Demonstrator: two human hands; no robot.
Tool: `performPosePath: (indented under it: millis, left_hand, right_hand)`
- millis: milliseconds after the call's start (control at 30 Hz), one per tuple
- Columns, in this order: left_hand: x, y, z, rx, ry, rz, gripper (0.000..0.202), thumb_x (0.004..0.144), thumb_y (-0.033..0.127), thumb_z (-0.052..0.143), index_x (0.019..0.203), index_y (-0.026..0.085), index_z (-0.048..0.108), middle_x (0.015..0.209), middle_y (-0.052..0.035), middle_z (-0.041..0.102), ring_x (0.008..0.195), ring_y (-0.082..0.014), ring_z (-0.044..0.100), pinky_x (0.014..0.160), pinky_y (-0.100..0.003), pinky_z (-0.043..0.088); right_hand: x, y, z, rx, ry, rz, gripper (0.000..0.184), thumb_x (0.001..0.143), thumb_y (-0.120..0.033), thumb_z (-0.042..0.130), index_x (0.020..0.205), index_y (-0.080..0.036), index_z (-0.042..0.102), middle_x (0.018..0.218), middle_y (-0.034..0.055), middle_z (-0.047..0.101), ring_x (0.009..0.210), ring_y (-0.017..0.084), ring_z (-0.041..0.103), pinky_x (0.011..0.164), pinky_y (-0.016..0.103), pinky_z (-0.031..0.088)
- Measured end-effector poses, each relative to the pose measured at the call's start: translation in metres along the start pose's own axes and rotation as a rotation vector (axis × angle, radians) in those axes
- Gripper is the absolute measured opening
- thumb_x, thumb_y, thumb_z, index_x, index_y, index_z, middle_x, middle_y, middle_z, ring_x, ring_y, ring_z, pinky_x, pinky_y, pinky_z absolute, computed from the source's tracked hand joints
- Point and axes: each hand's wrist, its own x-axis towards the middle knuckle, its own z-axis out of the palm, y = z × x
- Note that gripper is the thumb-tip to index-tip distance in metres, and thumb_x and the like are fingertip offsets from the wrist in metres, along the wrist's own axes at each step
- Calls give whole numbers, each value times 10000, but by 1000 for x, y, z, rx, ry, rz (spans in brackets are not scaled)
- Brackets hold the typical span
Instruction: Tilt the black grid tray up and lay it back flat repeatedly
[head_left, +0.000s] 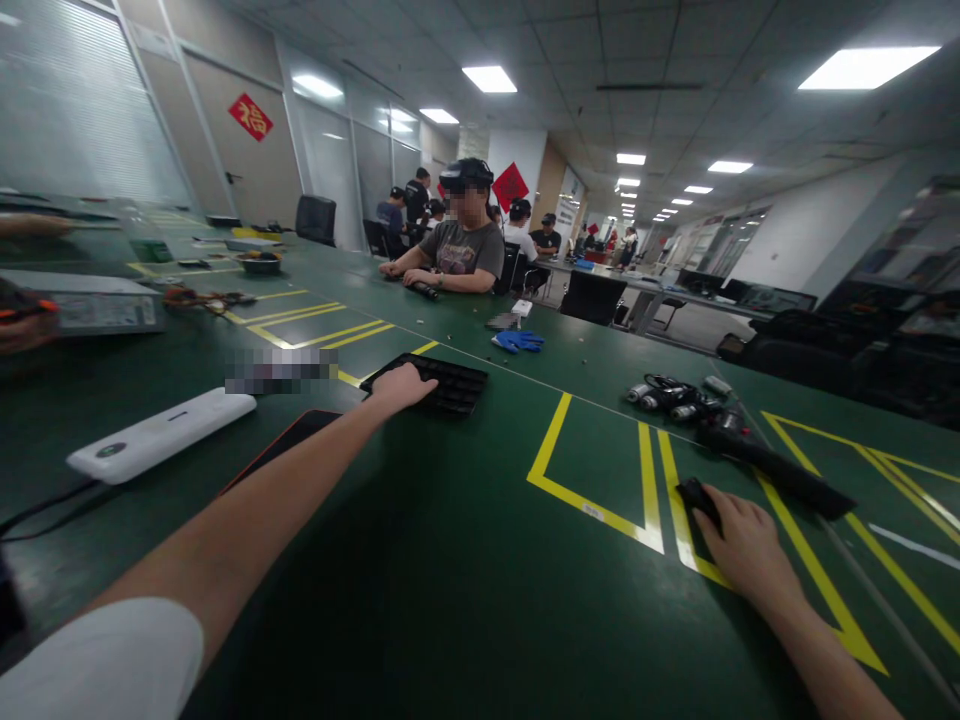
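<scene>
My left hand [401, 386] reaches far across the green table [450, 560] and grips the near left edge of a black keyboard [450, 383], fingers curled on it. My right hand [739, 540] lies near the front right, closed over a small black mouse [697, 497] that sits on the yellow floor-style tape lines.
A white flat device [161, 432] and a dark pad [289, 440] lie left. Blue gloves [519, 341], a bundle of black cables and metal parts [679, 398], and a long black bar [780, 470] lie further out. A person [461, 250] wearing a headset sits opposite; others work behind.
</scene>
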Motion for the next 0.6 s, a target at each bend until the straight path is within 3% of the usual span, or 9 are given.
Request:
performPosePath:
  millis: [67, 167, 267, 400, 467, 600]
  left_hand:
    - [10, 2, 1, 252, -29, 30, 528, 740, 505, 535, 1031, 78, 643, 1149, -232, 614, 1070, -375, 564, 829, -417, 453]
    - [12, 8, 6, 272, -62, 64, 537, 735, 505, 531, 1048, 86, 655, 1167, -226, 613, 1084, -374, 562, 849, -421, 453]
    - [1, 14, 14, 290, -45, 96, 527, 768, 493, 476, 1044, 79, 649, 1135, -226, 625, 1069, -359, 574, 824, -403, 465]
    - [-38, 21, 31, 241, 6, 212, 522, 819, 494, 407, 1029, 57, 600, 1015, -218, 652, 957, -331, 619, 766, -387, 472]
    - [-65, 25, 40, 153, 9, 331, 497, 841, 489, 390, 1049, 69, 556, 997, -194, 647, 918, -310, 622, 755, -385, 465]
    - [-114, 31, 55, -65, -118, 614, 409, 855, 449, 408, 1078, 116, 485, 954, -131, 617, 882, -255, 597, 749, -356, 448]
  right_hand:
    - [1, 4, 3, 11, -1, -1, 625, 847, -487, 257, 1284, -100, 481, 1210, 179, 555, 1173, 360, 443, 926, 527, 412]
    - [2, 7, 2, 51, -1, 12, 627, 831, -490, 286, 1276, -98, 490, 1210, 178, 555, 1173, 373, 438, 924, 543, 405]
    - [-3, -12, -6, 201, 55, 21, 592, 803, -454, 350, 1222, -77, 531, 1138, 183, 593, 1133, 357, 471, 953, 534, 388]
    - [-19, -85, -20, 582, 156, 33, 548, 759, -461, 452, 1145, -89, 569, 1091, 175, 613, 1055, 319, 526, 941, 521, 402]
    - [-27, -131, -22, 769, 105, -7, 519, 758, -446, 497, 1177, -145, 553, 1116, 143, 608, 1044, 294, 539, 918, 512, 425]
    - [-38, -193, -17, 1070, 117, -91, 403, 744, -381, 544, 1083, -169, 595, 1124, 130, 616, 1074, 279, 540, 953, 507, 420]
